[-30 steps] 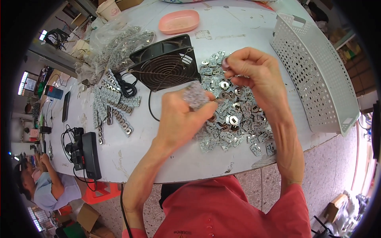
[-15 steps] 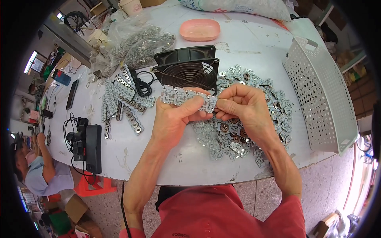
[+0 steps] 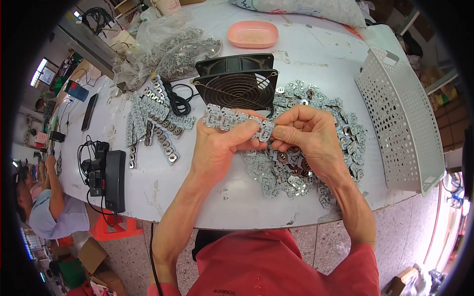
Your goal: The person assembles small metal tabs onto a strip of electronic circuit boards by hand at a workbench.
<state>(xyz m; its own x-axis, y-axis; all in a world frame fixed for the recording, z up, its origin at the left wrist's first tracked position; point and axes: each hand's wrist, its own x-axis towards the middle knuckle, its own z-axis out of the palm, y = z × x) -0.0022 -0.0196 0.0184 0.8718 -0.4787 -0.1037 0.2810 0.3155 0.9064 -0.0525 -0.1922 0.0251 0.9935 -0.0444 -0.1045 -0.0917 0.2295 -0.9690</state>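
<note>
Along the near edge of the white surface (image 3: 212, 204), the left hand (image 3: 217, 143) has its fingers closed around a strip of small pale boards (image 3: 220, 117), lifted and tilted down to the right. The right hand (image 3: 313, 140) has its fingers pinched together at the strip's right end; whether they grip a small piece, I cannot tell. One second ago that hand was apart, over the pile of loose boards (image 3: 296, 180); now the two hands meet, nearly as half a second ago. Farther back stand the black fan (image 3: 237, 89) and pink dish (image 3: 253, 33)
</note>
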